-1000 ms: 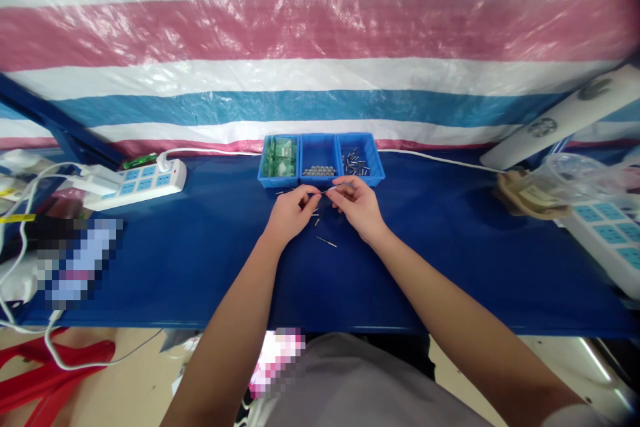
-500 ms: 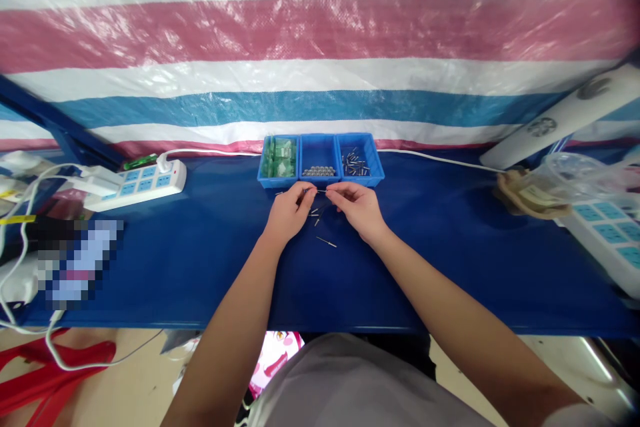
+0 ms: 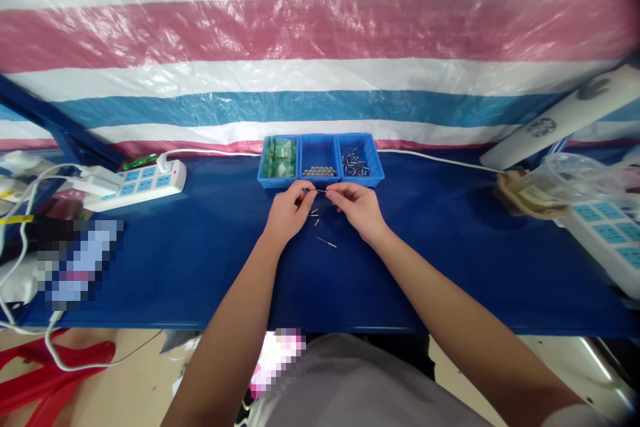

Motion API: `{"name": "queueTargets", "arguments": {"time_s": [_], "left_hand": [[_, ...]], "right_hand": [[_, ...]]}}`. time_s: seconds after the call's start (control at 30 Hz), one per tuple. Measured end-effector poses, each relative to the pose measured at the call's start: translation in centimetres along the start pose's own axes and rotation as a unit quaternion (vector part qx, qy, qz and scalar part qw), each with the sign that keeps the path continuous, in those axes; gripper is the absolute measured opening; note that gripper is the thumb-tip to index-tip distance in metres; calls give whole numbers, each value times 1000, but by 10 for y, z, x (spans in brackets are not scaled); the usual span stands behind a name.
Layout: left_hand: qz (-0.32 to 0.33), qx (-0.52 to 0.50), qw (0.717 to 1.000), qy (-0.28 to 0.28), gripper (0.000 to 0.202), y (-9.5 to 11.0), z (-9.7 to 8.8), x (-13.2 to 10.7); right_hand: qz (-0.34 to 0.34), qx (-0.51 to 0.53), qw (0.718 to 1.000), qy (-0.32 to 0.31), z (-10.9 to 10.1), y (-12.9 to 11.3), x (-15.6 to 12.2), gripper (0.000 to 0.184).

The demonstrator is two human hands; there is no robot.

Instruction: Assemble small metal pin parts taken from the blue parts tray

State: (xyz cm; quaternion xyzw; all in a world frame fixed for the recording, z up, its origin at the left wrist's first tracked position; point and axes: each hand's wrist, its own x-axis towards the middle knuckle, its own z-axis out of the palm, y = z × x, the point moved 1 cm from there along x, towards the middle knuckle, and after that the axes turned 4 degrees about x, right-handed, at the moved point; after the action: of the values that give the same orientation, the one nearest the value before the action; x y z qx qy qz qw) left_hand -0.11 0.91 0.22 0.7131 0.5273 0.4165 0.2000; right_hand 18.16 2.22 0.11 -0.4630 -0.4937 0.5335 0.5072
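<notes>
My left hand [image 3: 290, 213] and my right hand [image 3: 359, 210] meet in front of the blue bins, both closed in a fingertip pinch. Between them runs a thin metal pin [image 3: 321, 191], level, one end in each hand; its finer details are too small to make out. Below the fingers lie several short silver-ended metal pieces [image 3: 315, 215], partly hidden by my left hand. Nearer me on the blue table is a single slim pin with a thicker silver end [image 3: 327, 242], like a blind rivet.
Three joined blue bins [image 3: 320, 180] hold green packets [image 3: 283, 159], shiny round metal parts [image 3: 319, 171] and loose metal pins [image 3: 355, 163]. Power strips stand left [image 3: 145, 183] and right [image 3: 607, 233]. A phone [image 3: 87, 260] lies left; a plastic cup [image 3: 575, 177] rests right.
Both hands stay almost in place, still pinching the thin metal pin, with only a slight shift of the left fingers. The loose pieces and bins have not moved.
</notes>
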Motion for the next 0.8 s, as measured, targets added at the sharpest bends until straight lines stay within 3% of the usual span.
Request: {"name": "queueTargets", "arguments": {"time_s": [0.43,0.8], "left_hand": [[-14,-10,999,-33,32,4,-3,-1],[-5,-8,1000,-7,22,1,-1,-1]], "right_hand": [[-20,-6,1000,-4,2,-1,-1,32],[-7,3,1000,2,1,-1,0,34]]}}
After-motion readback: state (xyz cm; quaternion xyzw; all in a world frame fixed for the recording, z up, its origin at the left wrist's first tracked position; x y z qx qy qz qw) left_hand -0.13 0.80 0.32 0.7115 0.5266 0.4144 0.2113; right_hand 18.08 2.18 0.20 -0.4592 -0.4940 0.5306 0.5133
